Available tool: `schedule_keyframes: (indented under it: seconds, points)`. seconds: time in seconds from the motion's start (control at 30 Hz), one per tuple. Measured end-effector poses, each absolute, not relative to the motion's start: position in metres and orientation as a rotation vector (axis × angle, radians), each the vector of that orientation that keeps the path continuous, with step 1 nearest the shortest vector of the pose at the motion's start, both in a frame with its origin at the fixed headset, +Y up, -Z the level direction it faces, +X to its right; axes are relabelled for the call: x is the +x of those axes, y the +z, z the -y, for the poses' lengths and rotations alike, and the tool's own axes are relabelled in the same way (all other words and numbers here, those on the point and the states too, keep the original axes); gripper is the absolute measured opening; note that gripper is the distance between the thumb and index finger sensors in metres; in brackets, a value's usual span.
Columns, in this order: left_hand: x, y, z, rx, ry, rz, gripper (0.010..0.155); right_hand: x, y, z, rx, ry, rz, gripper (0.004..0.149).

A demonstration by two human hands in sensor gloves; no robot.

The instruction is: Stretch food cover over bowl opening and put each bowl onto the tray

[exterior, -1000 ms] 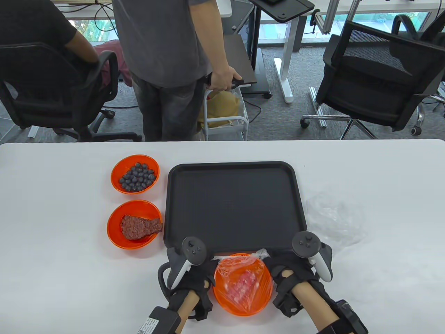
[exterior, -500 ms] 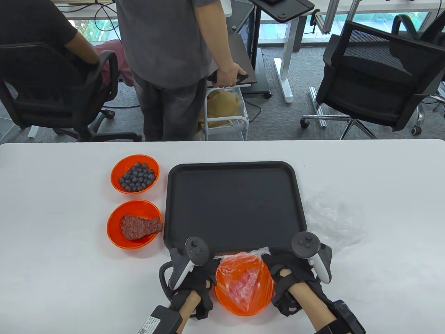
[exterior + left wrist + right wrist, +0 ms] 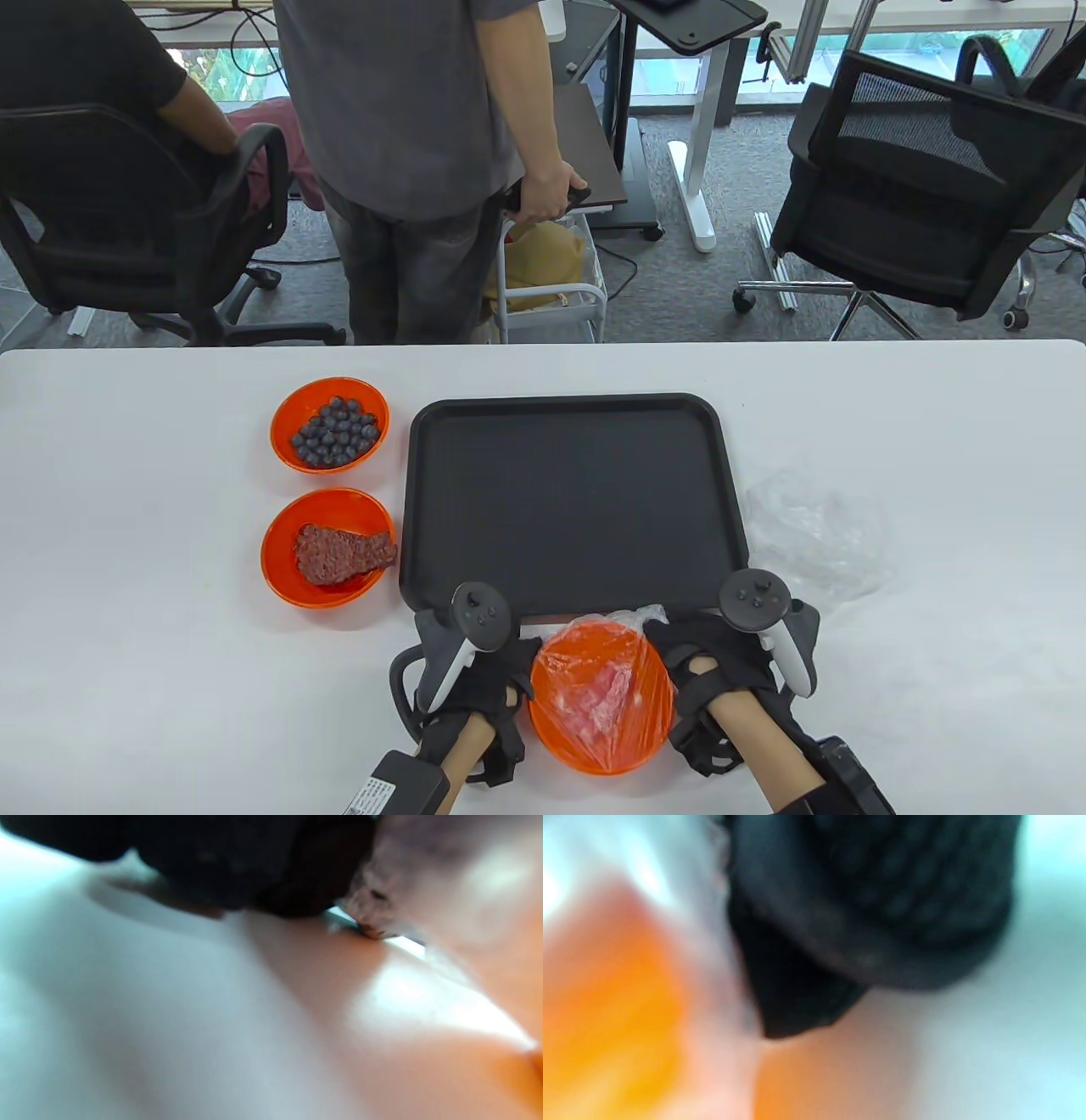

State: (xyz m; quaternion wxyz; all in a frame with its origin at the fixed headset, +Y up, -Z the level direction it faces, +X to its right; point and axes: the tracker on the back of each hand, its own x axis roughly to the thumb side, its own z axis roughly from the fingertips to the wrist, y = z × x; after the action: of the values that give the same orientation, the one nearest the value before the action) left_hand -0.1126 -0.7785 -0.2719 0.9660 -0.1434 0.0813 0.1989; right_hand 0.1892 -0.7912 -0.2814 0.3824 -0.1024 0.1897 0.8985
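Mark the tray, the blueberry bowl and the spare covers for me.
black tray [image 3: 573, 501], table view, on its bare floor.
blueberry bowl [image 3: 282, 424], table view, on its orange left rim.
spare clear food covers [image 3: 814, 526], table view, on the middle of the crumpled pile.

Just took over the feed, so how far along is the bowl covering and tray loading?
Nothing is finished: the tray holds no bowl. In hand: the left hand and right hand flank the near bowl, with a clear cover partly stretched over it. Left: the blueberry bowl and the meat bowl sit uncovered left of the tray; more clear plastic lies to its right.
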Motion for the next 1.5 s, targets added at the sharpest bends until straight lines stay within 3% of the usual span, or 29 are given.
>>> schedule_keyframes:
  seconds: [0.47, 0.93, 1.27, 1.5]
  points:
    - [-0.13, -0.27, 0.781, -0.378, 0.583, -0.032, 0.059, 0.202, -0.278, 0.792, -0.224, 2.196, -0.577, 0.056]
    - [-0.148, -0.268, 0.779, -0.504, 0.838, -0.023, 0.061, 0.209, -0.274, 0.79, -0.217, 2.188, -0.566, 0.059]
    - [-0.15, -0.262, 0.77, -0.536, 0.852, 0.022, 0.063, 0.204, -0.266, 0.776, -0.167, 2.231, -0.48, 0.066]
    - [-0.147, -0.255, 0.749, -0.461, 0.757, 0.061, 0.07, 0.201, -0.262, 0.769, -0.137, 2.238, -0.471, 0.069]
